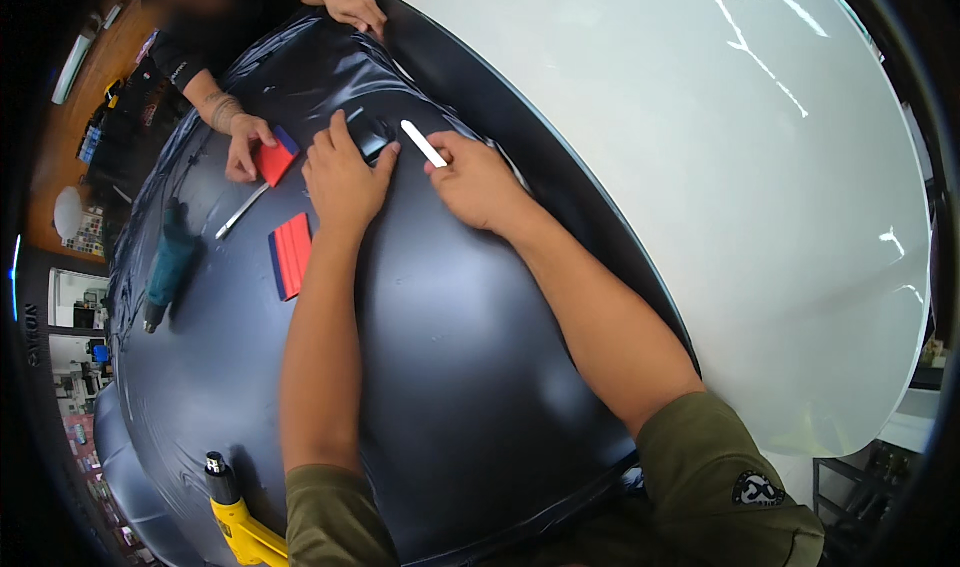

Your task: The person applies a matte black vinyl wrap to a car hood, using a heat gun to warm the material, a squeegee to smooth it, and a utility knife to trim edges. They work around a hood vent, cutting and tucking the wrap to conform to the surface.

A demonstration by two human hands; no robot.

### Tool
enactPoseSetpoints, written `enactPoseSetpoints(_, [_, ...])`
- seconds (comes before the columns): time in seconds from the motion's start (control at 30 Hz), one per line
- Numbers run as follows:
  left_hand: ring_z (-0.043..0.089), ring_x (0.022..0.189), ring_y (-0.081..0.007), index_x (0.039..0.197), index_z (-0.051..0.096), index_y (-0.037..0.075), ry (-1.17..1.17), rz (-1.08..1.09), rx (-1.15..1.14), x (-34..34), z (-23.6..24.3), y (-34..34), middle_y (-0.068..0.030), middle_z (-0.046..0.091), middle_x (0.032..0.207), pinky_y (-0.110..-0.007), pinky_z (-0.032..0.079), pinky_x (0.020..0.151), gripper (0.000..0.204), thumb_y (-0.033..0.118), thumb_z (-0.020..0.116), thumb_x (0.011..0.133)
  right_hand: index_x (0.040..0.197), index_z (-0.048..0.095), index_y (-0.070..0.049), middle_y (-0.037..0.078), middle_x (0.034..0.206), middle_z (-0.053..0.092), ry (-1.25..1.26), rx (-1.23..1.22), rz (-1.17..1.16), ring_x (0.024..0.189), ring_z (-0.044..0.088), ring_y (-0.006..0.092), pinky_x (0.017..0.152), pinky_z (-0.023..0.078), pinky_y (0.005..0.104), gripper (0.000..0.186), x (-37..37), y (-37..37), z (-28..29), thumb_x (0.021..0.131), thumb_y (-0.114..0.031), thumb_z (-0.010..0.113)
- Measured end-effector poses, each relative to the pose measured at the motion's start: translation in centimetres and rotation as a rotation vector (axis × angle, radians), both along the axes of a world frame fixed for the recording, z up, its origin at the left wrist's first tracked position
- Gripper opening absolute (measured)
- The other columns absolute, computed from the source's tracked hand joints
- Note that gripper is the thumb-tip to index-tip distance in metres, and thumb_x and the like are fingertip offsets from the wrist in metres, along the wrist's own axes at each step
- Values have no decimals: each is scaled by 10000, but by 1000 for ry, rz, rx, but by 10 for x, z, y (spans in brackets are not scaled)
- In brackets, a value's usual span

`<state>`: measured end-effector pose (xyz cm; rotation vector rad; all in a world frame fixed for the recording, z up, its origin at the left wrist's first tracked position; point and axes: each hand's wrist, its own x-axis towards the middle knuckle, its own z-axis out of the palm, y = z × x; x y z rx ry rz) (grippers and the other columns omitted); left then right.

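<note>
A dark satin film (450,337) covers the broad curved panel under my arms. My left hand (343,175) rests on it with the fingers spread, beside a small glossy dark raised part (375,139) near my thumb; what that part is I cannot make out. In my closed right hand (478,180) is a slim white flat stick tool (422,143), its rounded end pointing up and left toward that part. A red squeegee (291,256) with a dark edge lies left of my left forearm.
Across the panel a co-worker's hand (245,147) holds another red squeegee (277,157); their other hand (355,9) touches the film's far edge. A thin silver knife-like tool (242,212), a teal heat gun (170,262) and a yellow heat gun (240,522) lie left. A white glossy panel (720,217) stands right.
</note>
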<state>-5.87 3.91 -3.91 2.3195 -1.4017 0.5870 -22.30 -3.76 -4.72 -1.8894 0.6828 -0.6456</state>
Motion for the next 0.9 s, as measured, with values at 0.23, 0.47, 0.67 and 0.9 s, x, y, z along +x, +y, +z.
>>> enactPoseSetpoints(0.23, [544, 1071, -381, 1285, 488, -11, -51, 145, 18, -7, -6, -20, -204, 561, 1124, -504, 421, 905, 695, 421, 717, 791, 1204, 613, -13, 149, 962, 703, 38, 29, -107, 731, 683, 245, 732, 549, 360, 302, -4, -3, 0, 928, -83, 511])
enactPoseSetpoints(0.47, [471, 1176, -387, 1390, 408, 8, 132, -28, -20, 19, -11, -5, -214, 507, 1231, -514, 358, 1001, 871, 517, 731, 762, 1124, 655, -2, 223, 1036, 665, 166, -302, -212, 944, 653, 369, 866, 516, 426, 266, 13, 4, 4, 898, -108, 564])
enactPoseSetpoints(0.67, [453, 1223, -407, 1456, 350, 31, 129, -5, 8, 7, -8, -4, -239, 476, 1299, -506, 353, 1036, 1080, 660, 761, 681, 1133, 657, -3, 226, 1057, 648, 141, -394, -170, 1008, 625, 382, 911, 490, 445, 273, 11, 3, -1, 897, -88, 550])
enactPoseSetpoints(0.9, [460, 1220, -411, 1452, 358, 29, 162, 7, 29, 6, -5, -3, -252, 476, 1311, -509, 349, 1042, 1087, 674, 760, 675, 1153, 658, -24, 190, 1040, 639, 191, -414, -156, 997, 620, 361, 892, 493, 443, 279, 14, 6, -3, 916, -92, 526])
